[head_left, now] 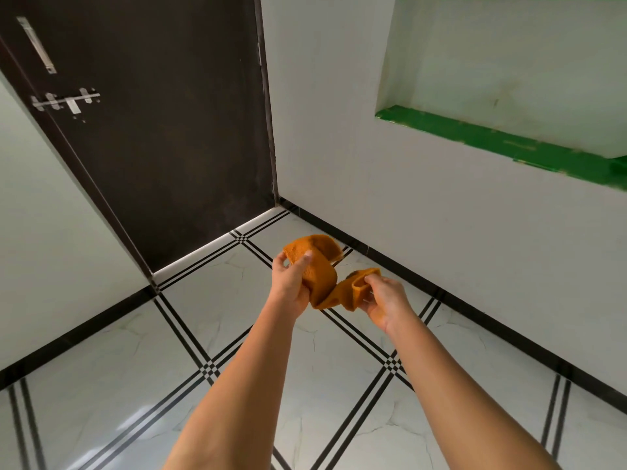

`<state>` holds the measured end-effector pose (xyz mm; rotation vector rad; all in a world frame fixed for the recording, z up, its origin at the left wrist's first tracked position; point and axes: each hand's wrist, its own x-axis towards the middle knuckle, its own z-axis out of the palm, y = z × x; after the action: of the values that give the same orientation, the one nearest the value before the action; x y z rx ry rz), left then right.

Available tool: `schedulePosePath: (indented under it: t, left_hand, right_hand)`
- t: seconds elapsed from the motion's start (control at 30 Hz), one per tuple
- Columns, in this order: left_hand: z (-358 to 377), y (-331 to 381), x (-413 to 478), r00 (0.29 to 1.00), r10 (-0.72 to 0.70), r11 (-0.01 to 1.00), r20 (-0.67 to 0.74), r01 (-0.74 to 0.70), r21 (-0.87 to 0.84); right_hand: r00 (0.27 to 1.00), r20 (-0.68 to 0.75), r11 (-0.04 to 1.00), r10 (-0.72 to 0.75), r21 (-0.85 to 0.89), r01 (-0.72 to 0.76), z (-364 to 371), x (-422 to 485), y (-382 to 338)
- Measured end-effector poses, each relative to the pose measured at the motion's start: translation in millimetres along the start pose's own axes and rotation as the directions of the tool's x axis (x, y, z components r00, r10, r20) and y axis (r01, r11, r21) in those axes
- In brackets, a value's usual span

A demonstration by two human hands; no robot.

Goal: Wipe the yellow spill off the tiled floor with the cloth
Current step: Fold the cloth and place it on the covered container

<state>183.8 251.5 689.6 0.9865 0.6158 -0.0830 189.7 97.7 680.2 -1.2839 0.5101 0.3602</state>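
Observation:
An orange cloth [322, 273] hangs in the air above the tiled floor [237, 334], held between both hands. My left hand [291, 283] pinches its upper end, thumb on top. Lower and to the right, my right hand [383, 303] grips the other end of the cloth. The cloth is folded and twisted between them. No yellow spill shows on the visible white tiles with black stripes; the part of the floor behind the hands and cloth is hidden.
A dark brown door [163, 130] with a metal bolt [64, 101] stands shut in the corner ahead. White walls with a black skirting [475, 310] close in left and right. A green-edged wall niche [509, 140] sits at upper right.

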Motion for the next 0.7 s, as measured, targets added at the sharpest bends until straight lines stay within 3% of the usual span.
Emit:
schedulePosePath:
  t: [0.07,0.13,0.2,0.27,0.37,0.47,0.57,0.63,0.7]
  left_hand:
    - [1.0,-1.9,0.5,0.999,0.005,1.0,0.035,-0.004,-0.012]
    - [4.7,-2.8,1.3,0.999,0.034,0.999,0.035,-0.033,-0.018]
    - [7.1,0.6,3.3,0.997,0.048,0.999,0.065,-0.047,-0.02]
    - [8.5,6.8,3.5,0.988,0.036,0.999,0.148,-0.036,0.0]
    - [12.2,15.8,5.4,0.965,-0.037,0.997,0.261,0.018,0.075]
    - [9.9,25.4,8.9,0.945,-0.108,0.982,0.307,0.053,0.18]
    - [6.1,32.5,9.6,0.937,-0.102,0.982,0.333,0.042,0.183]
    - [3.4,36.9,10.7,0.943,-0.077,0.987,0.323,0.027,0.157]
    - [0.3,43.2,14.8,0.929,-0.084,0.969,0.36,-0.008,0.248]
  right_hand:
    - [0.999,0.003,0.997,0.045,-0.055,-0.044,-2.5,0.9,3.9]
    - [0.997,-0.028,0.97,0.072,-0.231,-0.076,-1.6,1.8,8.3]
    - [0.995,-0.093,0.877,0.02,-0.477,-0.063,0.2,2.3,9.8]
    - [0.991,-0.096,0.802,-0.089,-0.597,0.015,2.0,0.7,4.9]
    - [0.987,0.129,0.884,-0.096,-0.444,0.144,1.9,-1.7,-9.6]
    - [0.96,0.279,0.907,-0.023,-0.398,0.138,-6.5,-1.9,-17.7]
    - [0.95,0.311,0.927,0.019,-0.362,0.1,-13.3,4.1,-18.0]
    - [0.961,0.277,0.938,0.0,-0.332,0.095,-11.7,7.1,-20.7]
    - [0.977,0.205,0.941,-0.051,-0.318,0.116,-7.4,8.5,-26.4]
